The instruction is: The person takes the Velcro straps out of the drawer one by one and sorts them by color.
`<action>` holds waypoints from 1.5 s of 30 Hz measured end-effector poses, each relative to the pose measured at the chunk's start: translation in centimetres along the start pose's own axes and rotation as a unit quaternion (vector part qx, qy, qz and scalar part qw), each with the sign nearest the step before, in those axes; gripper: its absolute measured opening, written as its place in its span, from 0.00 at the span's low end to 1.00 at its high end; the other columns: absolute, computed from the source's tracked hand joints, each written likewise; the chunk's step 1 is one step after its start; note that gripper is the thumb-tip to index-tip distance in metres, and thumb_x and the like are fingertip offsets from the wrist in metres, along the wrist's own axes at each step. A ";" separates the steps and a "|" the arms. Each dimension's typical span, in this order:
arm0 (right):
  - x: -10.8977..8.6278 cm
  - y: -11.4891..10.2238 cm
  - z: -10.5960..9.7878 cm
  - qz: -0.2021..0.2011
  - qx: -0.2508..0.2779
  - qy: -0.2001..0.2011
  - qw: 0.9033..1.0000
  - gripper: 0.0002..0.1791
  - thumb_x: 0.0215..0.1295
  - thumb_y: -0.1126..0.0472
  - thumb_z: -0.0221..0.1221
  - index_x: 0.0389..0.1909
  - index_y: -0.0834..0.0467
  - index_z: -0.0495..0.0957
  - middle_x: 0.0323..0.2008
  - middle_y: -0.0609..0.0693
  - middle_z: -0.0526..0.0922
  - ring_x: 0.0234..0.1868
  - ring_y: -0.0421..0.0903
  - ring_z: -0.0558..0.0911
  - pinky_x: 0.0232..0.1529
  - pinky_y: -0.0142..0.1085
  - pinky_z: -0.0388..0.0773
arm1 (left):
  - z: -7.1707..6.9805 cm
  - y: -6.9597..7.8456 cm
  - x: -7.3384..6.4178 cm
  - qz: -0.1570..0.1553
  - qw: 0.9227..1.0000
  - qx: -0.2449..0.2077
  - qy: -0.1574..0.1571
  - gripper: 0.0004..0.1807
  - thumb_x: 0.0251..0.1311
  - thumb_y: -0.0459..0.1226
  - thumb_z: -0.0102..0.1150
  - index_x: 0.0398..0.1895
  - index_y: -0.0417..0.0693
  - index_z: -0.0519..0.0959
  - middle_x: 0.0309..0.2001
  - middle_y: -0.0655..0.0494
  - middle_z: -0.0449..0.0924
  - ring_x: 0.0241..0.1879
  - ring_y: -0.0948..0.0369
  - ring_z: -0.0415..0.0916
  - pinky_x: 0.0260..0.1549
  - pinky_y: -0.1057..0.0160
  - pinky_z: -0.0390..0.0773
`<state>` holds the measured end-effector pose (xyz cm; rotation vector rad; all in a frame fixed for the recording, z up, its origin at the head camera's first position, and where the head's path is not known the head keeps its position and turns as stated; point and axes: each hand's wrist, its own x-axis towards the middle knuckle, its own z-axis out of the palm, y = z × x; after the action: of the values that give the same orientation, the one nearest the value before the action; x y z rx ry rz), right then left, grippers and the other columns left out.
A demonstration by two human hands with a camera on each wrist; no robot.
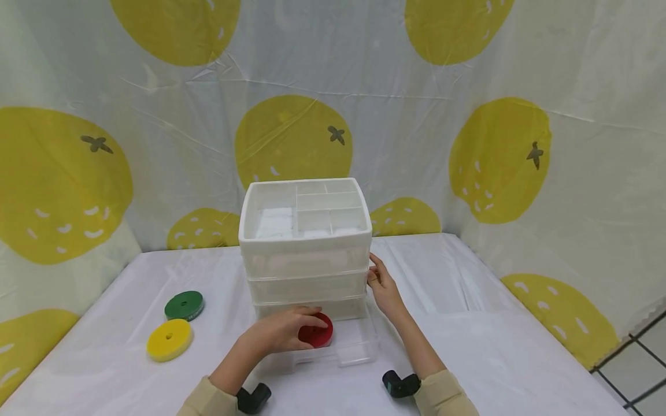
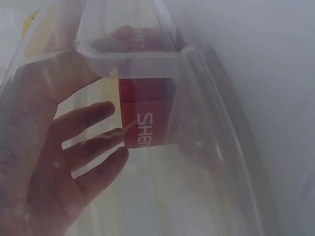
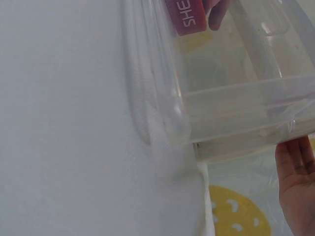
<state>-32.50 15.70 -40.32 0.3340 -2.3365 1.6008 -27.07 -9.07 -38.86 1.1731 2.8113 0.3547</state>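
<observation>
A white drawer unit (image 1: pixel 307 260) stands on the table, its clear bottom drawer (image 1: pixel 359 342) pulled out toward me. Over that drawer my left hand (image 1: pixel 278 332) grips a round red disc (image 1: pixel 318 334), fingers and thumb about its edge. White letters mark the red disc's side (image 2: pixel 145 125) in the left wrist view, seen through clear plastic; whether it touches the drawer floor, I cannot tell. My right hand (image 1: pixel 384 286) rests against the right side of the unit with fingers extended, also visible in the right wrist view (image 3: pixel 298 184).
Left of the unit lie a green disc (image 1: pixel 184 305) and a yellow disc (image 1: pixel 169 340), side by side on the white table cover (image 1: pixel 468 346). A divided tray (image 1: pixel 278 222) tops the unit. Behind hangs a fruit-print curtain (image 1: pixel 395 144).
</observation>
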 end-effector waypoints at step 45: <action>0.0 0.0 0.0 -0.014 -0.001 -0.001 1.000 0.23 0.68 0.53 0.44 0.64 0.51 0.60 0.41 0.57 0.71 0.40 0.44 0.73 0.49 0.44 0.75 | 0.5 -0.5 -0.4 -0.013 0.997 -0.072 0.022 0.20 0.49 0.42 0.64 0.48 0.55 0.77 0.53 0.55 0.72 0.52 0.58 0.66 0.43 0.67 0.76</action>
<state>-32.46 15.66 -40.30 0.3675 -2.3251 1.5848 -27.06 -9.65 -39.48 1.1121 2.7811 0.5775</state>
